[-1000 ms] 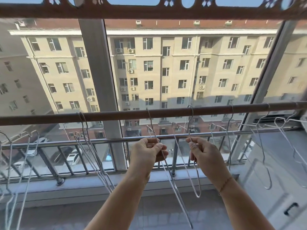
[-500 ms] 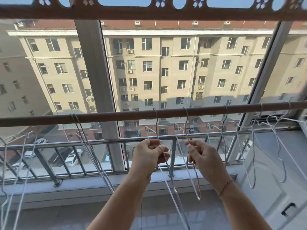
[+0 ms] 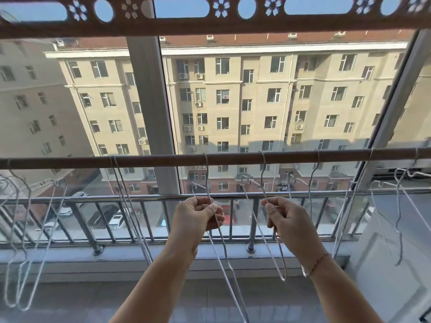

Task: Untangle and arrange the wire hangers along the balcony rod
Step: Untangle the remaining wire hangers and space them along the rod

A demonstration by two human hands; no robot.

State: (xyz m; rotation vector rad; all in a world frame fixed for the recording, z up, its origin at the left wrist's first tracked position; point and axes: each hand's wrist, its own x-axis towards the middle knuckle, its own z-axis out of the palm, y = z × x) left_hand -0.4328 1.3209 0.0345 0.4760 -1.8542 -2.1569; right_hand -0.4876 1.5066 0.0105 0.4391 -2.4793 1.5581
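- Both hands are up just under the rod, apart from each other, each closed on its own wire hanger.
- The left hand (image 3: 197,217) pinches the first hanger (image 3: 223,250) between thumb and curled fingers, right at the neck. Its hook sits over the rod and its long body trails down past the wrist.
- The right hand (image 3: 289,220) grips the second hanger (image 3: 263,233) near the neck, fingers wrapped round the wire. Its hook is over the rod to the right of the first, and its narrow loop hangs beside the forearm.
- A thin bracelet (image 3: 315,264) circles the right wrist.
- The brown rod (image 3: 163,159) runs side to side across the window.
- Left of the hands, a pair of hangers (image 3: 127,199) hangs together, hooks touching, bodies slanting down to the right.
- Right of the hands, a single hanger (image 3: 311,183) hangs alone.
- At the far right, a bunch of hangers (image 3: 399,206) crosses over itself, wires overlapping.
- At the far left, more hangers (image 3: 23,276) dangle in long loops.
- A metal railing (image 3: 140,198) stands behind, with parked cars (image 3: 105,215) below and a beige apartment block (image 3: 256,101) opposite.
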